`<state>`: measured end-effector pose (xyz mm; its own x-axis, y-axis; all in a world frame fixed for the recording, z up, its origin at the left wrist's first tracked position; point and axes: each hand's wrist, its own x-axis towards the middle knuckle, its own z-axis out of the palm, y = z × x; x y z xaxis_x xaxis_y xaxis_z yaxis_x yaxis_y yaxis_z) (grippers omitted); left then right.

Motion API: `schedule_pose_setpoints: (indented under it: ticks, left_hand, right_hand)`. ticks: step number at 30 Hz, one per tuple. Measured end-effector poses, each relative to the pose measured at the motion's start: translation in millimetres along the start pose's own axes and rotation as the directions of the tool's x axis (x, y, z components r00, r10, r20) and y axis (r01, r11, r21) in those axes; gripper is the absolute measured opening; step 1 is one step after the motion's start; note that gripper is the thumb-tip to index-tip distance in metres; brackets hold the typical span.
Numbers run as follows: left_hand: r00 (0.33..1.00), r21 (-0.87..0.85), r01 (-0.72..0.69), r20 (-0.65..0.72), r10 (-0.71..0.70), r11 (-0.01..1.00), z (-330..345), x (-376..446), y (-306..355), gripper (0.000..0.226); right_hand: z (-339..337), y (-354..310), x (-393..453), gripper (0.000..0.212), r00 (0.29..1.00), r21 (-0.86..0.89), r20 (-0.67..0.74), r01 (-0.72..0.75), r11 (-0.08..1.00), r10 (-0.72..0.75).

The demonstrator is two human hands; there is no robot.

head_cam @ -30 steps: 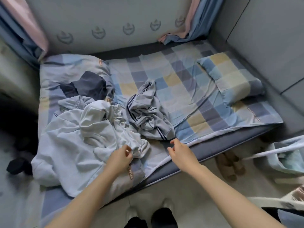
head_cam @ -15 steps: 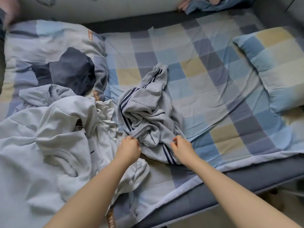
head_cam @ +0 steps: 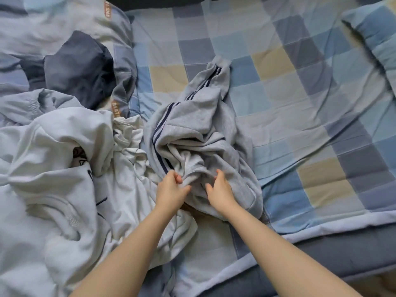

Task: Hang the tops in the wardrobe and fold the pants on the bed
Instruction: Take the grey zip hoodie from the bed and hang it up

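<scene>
Grey pants (head_cam: 199, 129): crumpled in a heap mid-bed on the checked sheet (head_cam: 289, 86), navy side stripes showing, one leg trailing toward the far side.

Left hand (head_cam: 171, 189): at the heap's near edge, fingers and thumb pinching a fold of the grey cloth.

Right hand (head_cam: 220, 189): just beside the left, fingers curled into the same cloth, thumb out to the side; grip looks closed on the cloth, though the fingertips are buried in it.

White tops (head_cam: 64, 168): a rumpled pile left of the pants, touching them, near the bed's front edge.

Dark garment (head_cam: 79, 65): farther back on the left, lying on a bunched duvet (head_cam: 53, 24).

Pillow (head_cam: 375, 39): far right corner, same check.

Mattress edge (head_cam: 321, 260): grey, bare along the near side.
</scene>
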<state>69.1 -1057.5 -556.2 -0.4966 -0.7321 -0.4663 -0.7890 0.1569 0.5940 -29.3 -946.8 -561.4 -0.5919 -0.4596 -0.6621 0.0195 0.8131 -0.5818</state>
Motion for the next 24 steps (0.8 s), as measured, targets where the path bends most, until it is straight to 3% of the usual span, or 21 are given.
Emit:
schedule_pose_setpoints:
  ticks: [2, 6, 10, 14, 17, 21, 24]
  left_hand:
    - [1.000, -0.129, 0.018, -0.009, -0.020, 0.991, -8, -28, 8, 0.032]
    - [1.000, -0.180, -0.002, -0.014, -0.001, 0.984, -39, -93, 32, 0.028]
    - [0.998, -0.169, -0.062, 0.015, 0.066, 0.984, -76, -140, 66, 0.025]
    - [0.974, -0.077, -0.225, 0.013, 0.227, 0.971, -116, -185, 119, 0.018]
    - [0.949, -0.061, -0.314, 0.007, 0.315, 0.947, -143, -211, 154, 0.023]
    - [0.920, -0.071, -0.391, 0.013, 0.392, 0.918, -184, -253, 185, 0.026]
    - [0.892, -0.103, -0.453, -0.043, 0.451, 0.886, -215, -294, 206, 0.027]
  right_hand:
    - [1, 2, -7, 0.054, 0.999, 0.002, 0.029, -0.033, 0.999, 0.033]
    - [-7, 6, -55, 0.003, 0.997, 0.033, -0.013, -0.072, 0.997, 0.072]
    - [-42, -1, -115, 0.006, 0.979, 0.262, -0.162, -0.079, 0.962, 0.125]
    - [-91, -15, -173, 0.017, 0.958, 0.476, -0.107, -0.184, 0.860, 0.264]
    - [-123, -28, -213, 0.026, 0.955, 0.577, -0.075, -0.194, 0.794, 0.287]
    - [-160, -54, -280, 0.025, 0.954, 0.671, -0.180, -0.058, 0.739, 0.239]
    - [-184, -73, -337, 0.011, 0.912, 0.678, -0.362, 0.117, 0.725, 0.192]
